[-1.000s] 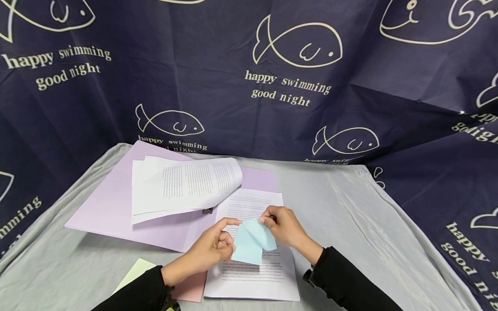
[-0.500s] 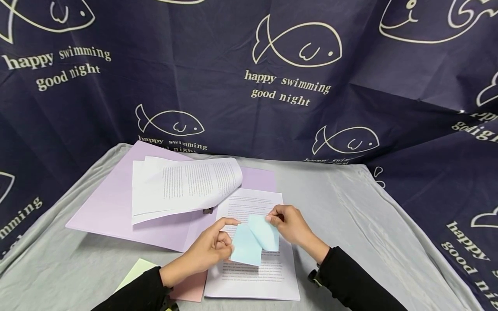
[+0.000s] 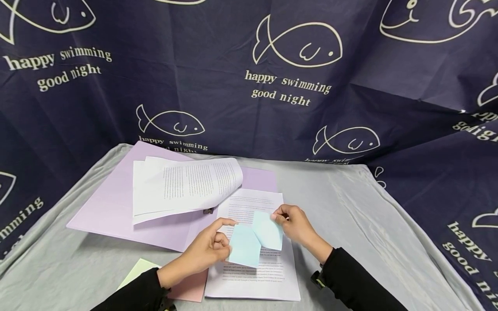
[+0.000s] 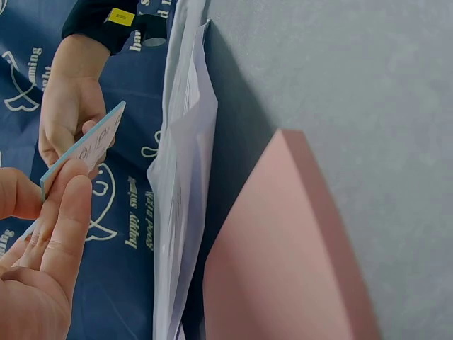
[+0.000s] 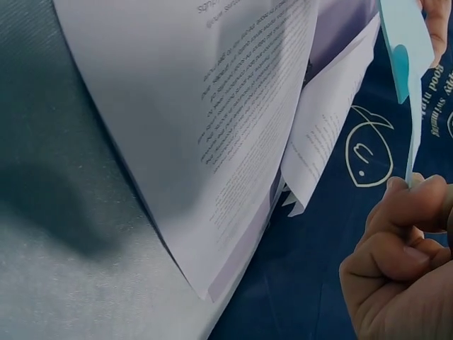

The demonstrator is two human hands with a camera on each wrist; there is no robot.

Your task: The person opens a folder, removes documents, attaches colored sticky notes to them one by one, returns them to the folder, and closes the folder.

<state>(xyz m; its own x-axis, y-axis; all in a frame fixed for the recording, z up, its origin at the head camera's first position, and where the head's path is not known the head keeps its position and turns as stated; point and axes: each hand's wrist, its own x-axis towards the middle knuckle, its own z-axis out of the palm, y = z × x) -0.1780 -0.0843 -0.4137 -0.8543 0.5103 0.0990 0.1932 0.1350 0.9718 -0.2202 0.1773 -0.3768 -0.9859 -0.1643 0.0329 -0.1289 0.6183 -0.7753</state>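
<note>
above the printed pages (image 3: 256,283), our left hand (image 3: 204,250) grips the blue pad (image 3: 244,248) by its side, and our right hand (image 3: 296,223) pinches the blue sheet (image 3: 266,229) at its upper corner. we expect the sheet to be light, limp and easily creased, best taken by that corner; the pad seems stiffer.

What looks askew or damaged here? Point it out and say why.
The turned-back pages look askew: they curl leftward over the open purple folder, edges staggered, while the printed sheet beside them lies mostly flat. Nothing looks spilled, and the blue sticky pad shows no clear damage.
</note>
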